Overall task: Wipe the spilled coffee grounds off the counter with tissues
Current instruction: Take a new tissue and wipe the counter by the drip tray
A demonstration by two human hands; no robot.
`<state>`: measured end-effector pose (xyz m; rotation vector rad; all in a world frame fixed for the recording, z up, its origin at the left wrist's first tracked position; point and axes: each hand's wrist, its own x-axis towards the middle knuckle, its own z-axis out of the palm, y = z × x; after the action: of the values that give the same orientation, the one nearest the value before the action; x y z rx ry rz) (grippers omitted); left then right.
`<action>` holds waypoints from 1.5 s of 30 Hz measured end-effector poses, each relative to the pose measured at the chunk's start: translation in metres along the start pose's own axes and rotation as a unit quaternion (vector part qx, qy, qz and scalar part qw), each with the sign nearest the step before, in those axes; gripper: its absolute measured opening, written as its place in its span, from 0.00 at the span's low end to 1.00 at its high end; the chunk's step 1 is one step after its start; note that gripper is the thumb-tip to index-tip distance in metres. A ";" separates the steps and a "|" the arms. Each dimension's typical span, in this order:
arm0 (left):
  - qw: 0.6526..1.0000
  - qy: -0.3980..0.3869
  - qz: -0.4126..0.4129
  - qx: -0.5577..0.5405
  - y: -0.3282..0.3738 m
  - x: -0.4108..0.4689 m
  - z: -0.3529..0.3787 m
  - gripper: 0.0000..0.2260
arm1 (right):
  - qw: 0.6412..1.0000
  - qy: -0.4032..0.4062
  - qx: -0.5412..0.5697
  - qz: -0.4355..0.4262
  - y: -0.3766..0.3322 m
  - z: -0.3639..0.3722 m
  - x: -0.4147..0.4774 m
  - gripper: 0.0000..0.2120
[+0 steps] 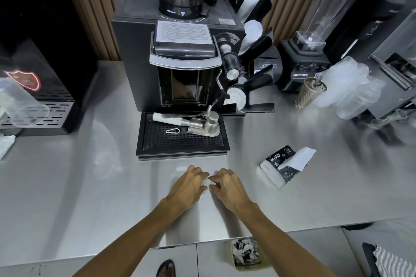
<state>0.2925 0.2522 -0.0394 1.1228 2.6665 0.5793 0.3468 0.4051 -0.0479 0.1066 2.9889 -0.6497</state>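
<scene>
The counter point(90, 198) is a steel surface running the full width of the view. The grinder point(180, 51) stands at the back centre, with its tray point(182, 153) in front of it. The tissue pack point(276, 164) lies on the counter to the right of the tray, near my right hand but apart from it, and one sheet point(299, 159) stands up out of the opening. A bin point(233, 254) sits below the front edge of the counter and holds crumpled, dark-stained tissues. My left hand point(188, 186) and right hand point(229, 186) are on the counter just in front of the tray, side by side, knuckles up, with fingertips almost meeting. The fingers of both are bent downward. A pale scrap point(206, 179) shows between the fingertips. It is probably a tissue, but I cannot tell whether either hand grips it or only presses on it. Status: I see no dark grounds on the visible counter, though the surface is blurred and the patch under my hands is hidden. Judging by the bin, most of the wiping is done. Remaining steps, as I judge them: gather anything under my hands, then drop the last tissue in the bin.
</scene>
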 end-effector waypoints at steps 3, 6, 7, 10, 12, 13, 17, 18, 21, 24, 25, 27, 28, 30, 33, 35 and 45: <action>1.000 0.004 0.003 -0.002 -0.001 0.001 -0.001 0.10 | 1.000 0.003 0.003 0.002 -0.001 0.001 0.002 0.07; 1.000 0.010 0.016 0.005 -0.003 0.003 -0.003 0.12 | 1.000 0.019 0.008 0.002 -0.001 0.003 0.002 0.07; 1.000 0.010 0.020 0.009 -0.005 0.003 -0.003 0.12 | 1.000 0.026 0.009 0.001 -0.001 0.005 0.003 0.07; 0.999 0.016 0.031 0.028 -0.008 0.003 0.000 0.13 | 0.999 0.028 0.014 0.010 -0.003 0.007 0.002 0.08; 0.998 0.025 0.034 0.035 -0.009 0.002 0.002 0.12 | 0.999 0.031 0.021 0.017 -0.004 0.009 0.002 0.09; 0.998 0.030 0.037 0.040 -0.010 0.002 0.002 0.12 | 0.999 0.038 0.024 0.017 -0.004 0.011 0.002 0.09; 0.995 0.034 0.053 0.076 -0.012 0.003 0.001 0.09 | 0.999 0.041 0.023 0.011 -0.003 0.013 -0.002 0.08; 0.995 0.033 0.057 0.076 -0.012 0.002 0.000 0.09 | 0.999 0.031 0.036 0.015 -0.002 0.013 -0.004 0.07; 0.994 0.040 0.070 0.076 -0.014 0.002 -0.002 0.08 | 0.997 0.003 0.080 0.019 -0.001 0.008 -0.008 0.05; 0.995 0.035 0.068 0.067 -0.016 0.003 -0.004 0.07 | 0.996 -0.003 0.083 0.022 -0.006 -0.001 -0.009 0.04; 0.995 0.029 0.071 0.061 -0.016 0.003 -0.005 0.07 | 0.995 0.004 0.091 0.034 -0.008 -0.004 -0.007 0.06; 0.996 0.018 0.075 0.043 -0.017 0.005 -0.007 0.09 | 0.992 0.011 0.110 0.056 -0.009 -0.006 -0.004 0.07; 0.997 0.011 0.074 0.032 -0.018 0.005 -0.007 0.11 | 0.992 0.009 0.110 0.062 -0.009 -0.006 -0.003 0.09; 0.998 0.006 0.066 0.008 -0.018 0.007 -0.006 0.12 | 0.993 0.003 0.097 0.062 -0.010 -0.006 -0.002 0.12; 0.997 -0.006 0.068 0.025 -0.019 0.008 -0.003 0.12 | 0.995 0.003 0.075 0.061 -0.014 -0.006 0.000 0.08; 0.996 -0.029 0.070 0.045 -0.019 0.010 -0.002 0.12 | 0.996 0.000 0.063 0.067 -0.016 -0.004 0.003 0.06; 0.994 -0.062 0.083 0.028 -0.029 0.016 -0.006 0.12 | 0.998 0.025 -0.016 0.057 -0.028 -0.003 0.004 0.08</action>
<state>0.2610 0.2432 -0.0467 1.3593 2.5148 0.4476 0.3403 0.3808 -0.0336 0.2936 3.0119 -0.5958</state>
